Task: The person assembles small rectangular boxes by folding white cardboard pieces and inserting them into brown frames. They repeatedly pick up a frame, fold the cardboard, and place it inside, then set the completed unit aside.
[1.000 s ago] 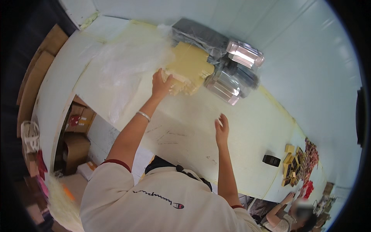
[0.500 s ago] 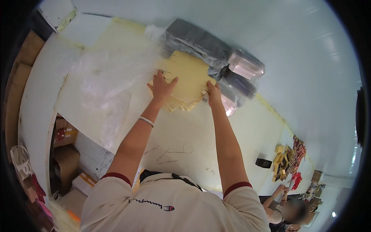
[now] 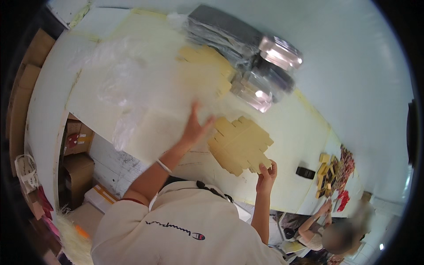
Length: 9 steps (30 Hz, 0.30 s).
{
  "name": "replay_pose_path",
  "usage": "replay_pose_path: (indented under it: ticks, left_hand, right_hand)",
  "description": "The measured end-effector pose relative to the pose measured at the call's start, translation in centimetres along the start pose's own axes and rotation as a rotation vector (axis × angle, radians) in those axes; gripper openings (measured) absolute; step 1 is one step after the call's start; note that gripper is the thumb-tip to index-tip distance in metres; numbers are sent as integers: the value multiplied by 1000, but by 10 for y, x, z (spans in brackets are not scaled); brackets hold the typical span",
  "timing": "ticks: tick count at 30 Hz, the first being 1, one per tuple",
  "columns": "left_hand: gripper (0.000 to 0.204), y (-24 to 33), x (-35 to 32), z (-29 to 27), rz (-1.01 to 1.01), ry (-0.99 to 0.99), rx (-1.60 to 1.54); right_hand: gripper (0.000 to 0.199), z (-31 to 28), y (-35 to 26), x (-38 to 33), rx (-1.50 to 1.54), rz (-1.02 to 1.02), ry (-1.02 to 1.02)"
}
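A flat, die-cut yellow cardboard box blank [image 3: 240, 143] is held up over the table, its notched tabs spread around it. Fingers and thumb of my right hand [image 3: 267, 174] pinch a tab at its near right corner. My left hand [image 3: 196, 128], slightly blurred, is by the blank's left edge with thumb and fingers apart and nothing in it. Beyond the hands lies a pile of similar yellow blanks [image 3: 205, 66], partly smeared by motion.
Dark plastic-wrapped bundles [image 3: 221, 28] and shiny clear-wrapped packs [image 3: 280, 53] line the far side. Crumpled clear plastic film [image 3: 121, 88] lies left. Rightward sit a black object [image 3: 304, 172] and small yellow boxes [image 3: 324, 172]. A co-worker's hands [image 3: 324, 210] are at the lower right.
Both hands were at the yellow pile. My right hand has come nearer and right with one blank, turning it; my left hand has left the pile and moved nearer.
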<state>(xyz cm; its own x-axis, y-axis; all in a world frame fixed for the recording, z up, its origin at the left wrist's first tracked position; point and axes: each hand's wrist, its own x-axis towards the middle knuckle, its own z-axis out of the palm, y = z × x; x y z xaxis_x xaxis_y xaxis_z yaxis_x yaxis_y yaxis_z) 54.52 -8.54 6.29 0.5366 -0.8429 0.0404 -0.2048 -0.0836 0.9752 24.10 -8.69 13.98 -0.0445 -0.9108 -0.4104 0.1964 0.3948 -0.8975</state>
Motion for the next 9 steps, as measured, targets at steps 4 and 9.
replay_pose_path:
  ticks: [4, 9]
  left_hand:
    - [81, 16, 121, -124, 102, 453, -29]
    - [62, 61, 96, -127, 52, 218, 180]
  right_hand:
    - [29, -68, 18, -37, 102, -63, 145]
    - [32, -99, -4, -64, -50, -279, 155]
